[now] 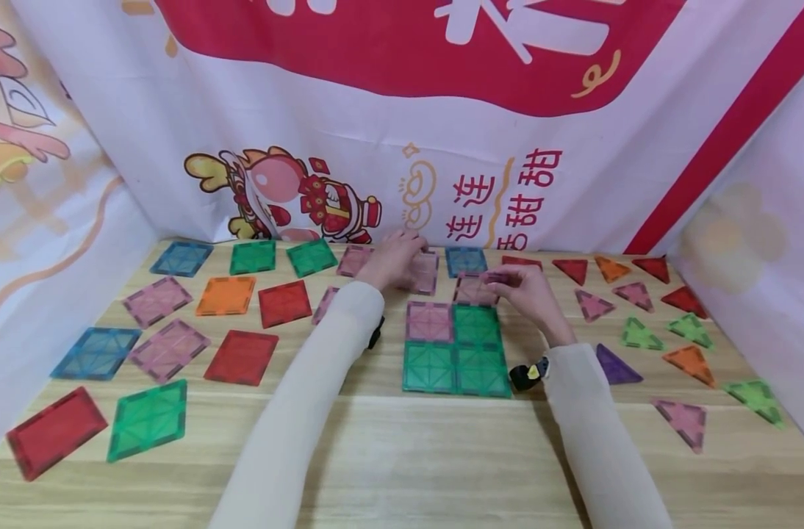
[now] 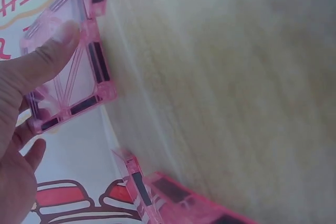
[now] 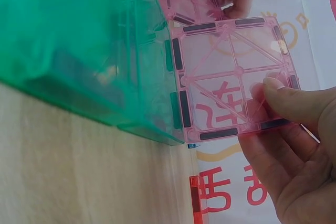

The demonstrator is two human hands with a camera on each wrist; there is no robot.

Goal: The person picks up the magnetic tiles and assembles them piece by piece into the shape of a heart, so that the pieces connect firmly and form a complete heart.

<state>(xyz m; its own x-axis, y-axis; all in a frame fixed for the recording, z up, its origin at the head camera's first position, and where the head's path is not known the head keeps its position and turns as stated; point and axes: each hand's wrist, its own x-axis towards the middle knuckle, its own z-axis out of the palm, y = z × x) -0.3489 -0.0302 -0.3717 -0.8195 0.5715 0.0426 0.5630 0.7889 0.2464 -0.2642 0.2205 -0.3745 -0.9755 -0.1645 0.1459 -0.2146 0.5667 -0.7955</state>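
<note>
My left hand (image 1: 395, 258) pinches a clear pink square magnetic tile (image 2: 86, 72) at the back of the table, thumb on one face and fingers behind. In my right hand (image 1: 524, 292) another pink square tile (image 3: 210, 56) is held by its outer corner. Its inner edge meets the green tiles (image 3: 79, 45) in the right wrist view. Three green squares (image 1: 428, 367) and one pink square (image 1: 430, 322) lie edge to edge as a two-by-two block, in front of both hands. A blue square tile (image 1: 465, 261) lies just behind the right-hand tile.
Loose red, green, pink, blue and orange square tiles, such as an orange one (image 1: 226, 295), spread over the table's left side. Triangle tiles, including a purple one (image 1: 617, 365), lie scattered on the right. A printed cloth (image 1: 349, 117) hangs behind the table (image 1: 402, 455).
</note>
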